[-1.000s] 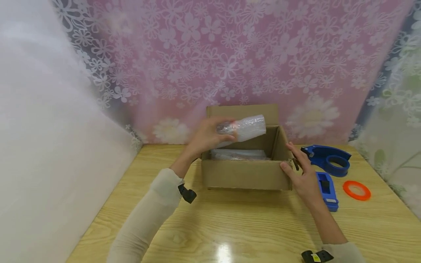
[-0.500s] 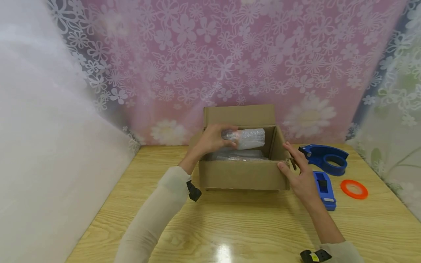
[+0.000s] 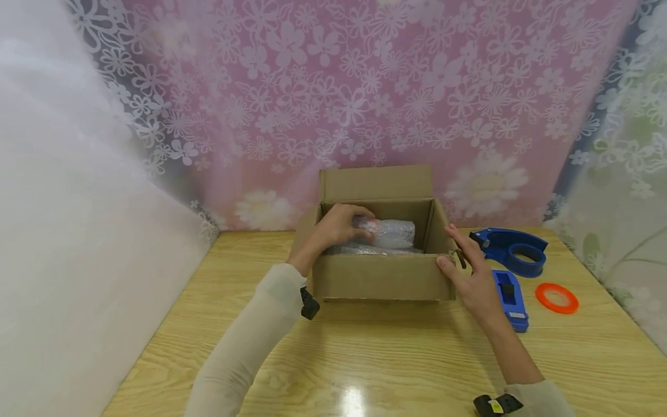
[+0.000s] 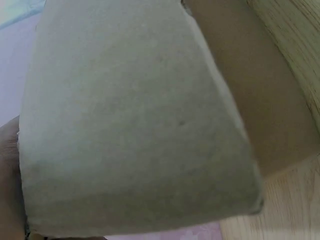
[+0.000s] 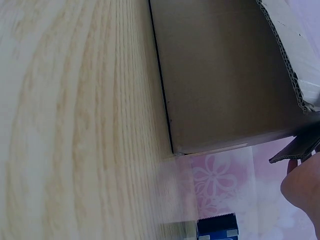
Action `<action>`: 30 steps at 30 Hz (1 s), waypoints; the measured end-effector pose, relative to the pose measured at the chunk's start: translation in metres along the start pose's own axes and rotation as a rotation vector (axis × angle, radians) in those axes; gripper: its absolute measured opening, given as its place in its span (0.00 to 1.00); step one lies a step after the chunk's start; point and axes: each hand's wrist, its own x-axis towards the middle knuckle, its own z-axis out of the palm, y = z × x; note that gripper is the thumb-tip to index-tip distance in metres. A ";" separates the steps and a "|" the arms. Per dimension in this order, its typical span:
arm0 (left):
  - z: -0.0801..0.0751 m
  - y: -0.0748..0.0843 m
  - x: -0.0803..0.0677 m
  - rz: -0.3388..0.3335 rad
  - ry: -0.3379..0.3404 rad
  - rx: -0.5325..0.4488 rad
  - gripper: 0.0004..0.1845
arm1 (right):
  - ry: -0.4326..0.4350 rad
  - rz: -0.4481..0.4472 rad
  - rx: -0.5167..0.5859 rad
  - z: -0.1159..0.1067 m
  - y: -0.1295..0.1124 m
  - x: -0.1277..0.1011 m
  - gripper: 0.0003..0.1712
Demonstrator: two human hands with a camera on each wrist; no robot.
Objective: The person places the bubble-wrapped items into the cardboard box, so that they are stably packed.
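In the head view, my left hand reaches into the open cardboard box and grips one end of a roll wrapped in bubble wrap. The roll lies level, low inside the box, over some clear plastic packaging. My right hand holds the box's right front corner, thumb at the front rim and fingers along the side flap. A cardboard flap fills most of the left wrist view and hides nearly all of that hand. The right wrist view has the box wall and part of my right hand.
Right of the box lie a blue tape dispenser, a smaller blue holder and an orange-red tape ring. The box's back flap stands up against the floral curtain. Wooden table extends in front.
My left hand has lowered the wrapped roll from above the box down into it, and the roll has levelled out. My right hand stays at the box corner.
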 end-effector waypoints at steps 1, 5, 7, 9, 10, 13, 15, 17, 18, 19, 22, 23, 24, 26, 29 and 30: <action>-0.001 0.000 0.000 0.004 0.008 -0.004 0.25 | -0.001 0.001 0.000 0.000 0.000 0.000 0.38; -0.013 0.002 -0.004 0.012 0.045 -0.056 0.22 | -0.005 0.010 -0.005 0.001 0.000 0.002 0.38; -0.020 0.003 -0.008 0.012 0.064 -0.083 0.22 | -0.007 0.011 -0.008 0.000 0.000 0.002 0.38; -0.029 0.003 -0.015 0.011 0.078 -0.117 0.22 | -0.012 0.013 -0.012 0.000 0.000 0.002 0.38; -0.033 0.003 -0.020 0.006 0.084 -0.151 0.22 | -0.014 0.014 -0.012 0.000 0.000 0.003 0.38; -0.046 0.003 -0.035 0.024 0.108 -0.200 0.23 | -0.018 0.018 -0.012 0.000 -0.001 0.003 0.38; -0.053 0.002 -0.047 0.032 0.136 -0.212 0.23 | -0.019 0.019 -0.010 -0.001 -0.001 0.003 0.38; -0.058 0.000 -0.060 0.040 0.180 -0.214 0.22 | -0.020 0.020 -0.011 -0.001 -0.001 0.004 0.38; -0.060 0.000 -0.067 0.034 0.205 -0.222 0.21 | -0.022 0.018 -0.013 -0.002 -0.001 0.004 0.38; -0.062 -0.001 -0.075 0.028 0.228 -0.234 0.21 | -0.022 0.015 -0.015 -0.003 -0.001 0.005 0.38; -0.065 -0.004 -0.098 0.011 0.286 -0.280 0.20 | -0.018 0.006 -0.033 -0.005 -0.002 0.007 0.37; -0.066 -0.005 -0.105 0.003 0.296 -0.287 0.20 | -0.018 0.003 -0.041 -0.006 -0.003 0.007 0.37; -0.067 -0.006 -0.112 0.002 0.304 -0.285 0.19 | -0.021 0.004 -0.054 -0.007 -0.004 0.008 0.37; -0.067 -0.008 -0.124 -0.005 0.313 -0.266 0.19 | -0.034 0.006 -0.069 -0.011 -0.006 0.008 0.37; -0.066 -0.012 -0.142 -0.019 0.311 -0.202 0.19 | -0.091 0.003 -0.080 -0.021 -0.008 0.007 0.39; -0.066 -0.014 -0.148 -0.026 0.308 -0.177 0.19 | -0.116 0.000 -0.083 -0.025 -0.008 0.007 0.39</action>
